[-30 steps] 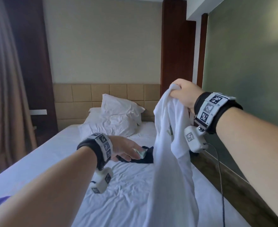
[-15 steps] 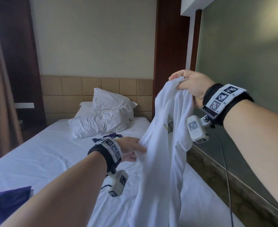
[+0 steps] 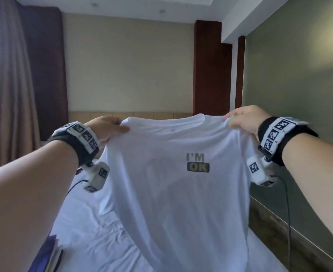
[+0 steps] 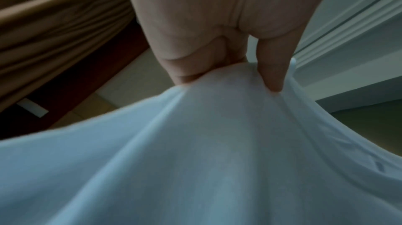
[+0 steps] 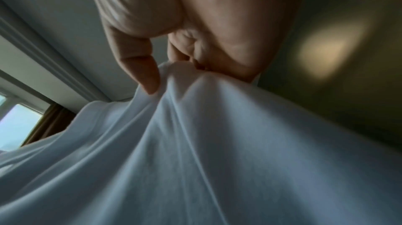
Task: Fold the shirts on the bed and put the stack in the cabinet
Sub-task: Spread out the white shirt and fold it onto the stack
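Observation:
A white T-shirt [image 3: 171,193] with "I'M OK" printed on the chest hangs spread out in front of me above the bed [image 3: 95,232]. My left hand [image 3: 106,128] pinches its left shoulder and my right hand [image 3: 242,119] pinches its right shoulder, both at chest height. In the left wrist view the thumb and fingers of my left hand [image 4: 228,74] bunch the white T-shirt [image 4: 195,160]. The right wrist view shows my right hand [image 5: 174,74] gripping the white T-shirt [image 5: 195,160] the same way. The cabinet is not in view.
A dark blue garment [image 3: 48,250] lies on the bed's white sheet at the lower left. A brown curtain [image 3: 6,75] hangs on the left. A green wall [image 3: 299,95] with a wooden ledge [image 3: 291,238] runs along the right. Dark wooden pillars [image 3: 207,65] stand behind.
My left hand rose from the shirt's side to take its left shoulder. The shirt, which hung bunched from my right hand, is now spread flat between both hands. My view tilted up.

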{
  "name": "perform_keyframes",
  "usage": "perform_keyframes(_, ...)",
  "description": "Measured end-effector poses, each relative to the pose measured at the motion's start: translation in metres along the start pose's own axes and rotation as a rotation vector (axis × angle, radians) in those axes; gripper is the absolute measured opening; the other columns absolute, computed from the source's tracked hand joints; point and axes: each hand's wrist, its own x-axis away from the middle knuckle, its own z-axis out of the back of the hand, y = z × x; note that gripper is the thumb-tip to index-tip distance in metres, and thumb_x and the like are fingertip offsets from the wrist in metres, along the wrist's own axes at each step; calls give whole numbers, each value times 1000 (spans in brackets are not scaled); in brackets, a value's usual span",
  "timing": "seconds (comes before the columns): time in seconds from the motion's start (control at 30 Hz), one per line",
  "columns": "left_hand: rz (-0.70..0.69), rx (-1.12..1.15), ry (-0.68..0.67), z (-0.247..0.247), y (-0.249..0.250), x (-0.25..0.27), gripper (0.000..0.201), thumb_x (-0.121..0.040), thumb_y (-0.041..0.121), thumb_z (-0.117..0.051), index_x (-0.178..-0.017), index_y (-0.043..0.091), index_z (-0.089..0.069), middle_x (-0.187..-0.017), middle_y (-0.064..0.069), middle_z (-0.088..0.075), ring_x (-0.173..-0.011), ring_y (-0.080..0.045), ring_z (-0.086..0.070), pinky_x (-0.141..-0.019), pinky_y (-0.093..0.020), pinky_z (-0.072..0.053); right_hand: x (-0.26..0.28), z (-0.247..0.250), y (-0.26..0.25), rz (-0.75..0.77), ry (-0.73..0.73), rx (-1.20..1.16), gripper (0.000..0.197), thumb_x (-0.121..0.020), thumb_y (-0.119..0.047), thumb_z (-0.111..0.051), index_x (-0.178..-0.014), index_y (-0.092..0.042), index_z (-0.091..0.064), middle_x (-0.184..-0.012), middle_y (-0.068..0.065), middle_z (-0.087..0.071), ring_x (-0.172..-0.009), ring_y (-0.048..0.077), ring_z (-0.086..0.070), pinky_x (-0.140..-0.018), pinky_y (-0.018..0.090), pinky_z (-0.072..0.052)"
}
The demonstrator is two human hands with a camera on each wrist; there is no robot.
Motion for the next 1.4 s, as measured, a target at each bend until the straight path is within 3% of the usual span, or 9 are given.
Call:
perform_keyframes(0.17,-110,-63,194,28,73,34,12,-78,10,-79,-89,12,-76,-109,-26,-72,-101,-44,-71,-97,-62,-54,-1,22,-61,109,81,-63,10,-79,-18,-76,-84,-24,-82,-87,-7,-75,-100,20,-67,-97,35,-53)
perform_keyframes(0.37,-256,-41,326,56,149,66,8,-77,4,-73,-78,12,-77,-95,-18,-73,-92,-35,-70,-92,-47,-57,8,53,-126,290,184,53,32,-80,-9,-60,-95,-31,-78,-92,-9,-71,-81,10,-62,-71,25,-49)
perform_keyframes(0.53,-227,-432,459,64,143,65,16,-86,36,-78,-90,20,-79,-95,-6,-77,-92,-30,-73,-94,-46,-58,14,45,-122,306,161,286,50,-82,-4,-50,-102,-45,-71,-102,-5,-70,-80,28,-68,-74,39,-60)
perform_keyframes(0.63,-190,-754,481,56,120,61,26,-96,46,-64,-100,23,-76,-98,-4,-71,-98,-28,-69,-92,-38,-56,9,30,-96,286,74,381,54,-80,-8,-48,-102,-52,-68,-112,-8,-70,-92,25,-71,-82,46,-62)
perform_keyframes(0.77,-109,-763,447,54,77,47,34,-98,50,-59,-85,21,-73,-86,-7,-71,-85,-29,-68,-80,-35,-54,-1,14,-53,266,-29,471,38,-92,-9,-57,-112,-36,-73,-113,-10,-72,-109,17,-65,-100,36,-51)
perform_keyframes(0.97,-19,-683,315,34,0,9,34,-98,45,-61,-84,17,-73,-83,-10,-71,-69,-25,-62,-73,-38,-57,-16,-29,15,143,-84,676,17,-99,-22,-54,-106,-23,-70,-110,4,-70,-103,28,-62,-87,37,-50)
perform_keyframes(1.1,53,-628,293,9,-68,-31,35,-99,44,-60,-100,12,-74,-95,-17,-73,-76,-30,-66,-72,-39,-56,-25,-69,73,56,-120,705,16,-100,-24,-52,-103,-18,-66,-105,7,-67,-99,31,-60,-83,36,-49)
perform_keyframes(1.27,162,-601,273,-28,-161,-81,33,-101,43,-57,-89,14,-66,-74,-8,-58,-63,-27,-53,-54,-29,-38,-38,-128,166,-72,-209,726,21,-99,-29,-50,-89,-12,-57,-96,12,-65,-89,35,-59,-74,37,-47)
perform_keyframes(1.4,219,-607,264,-53,-243,-128,37,-100,41,-60,-81,10,-64,-66,-9,-54,-68,-29,-55,-59,-32,-38,-54,-179,242,-176,-279,767,29,-100,-31,-48,-79,-10,-52,-85,15,-59,-80,36,-55,-67,35,-38)
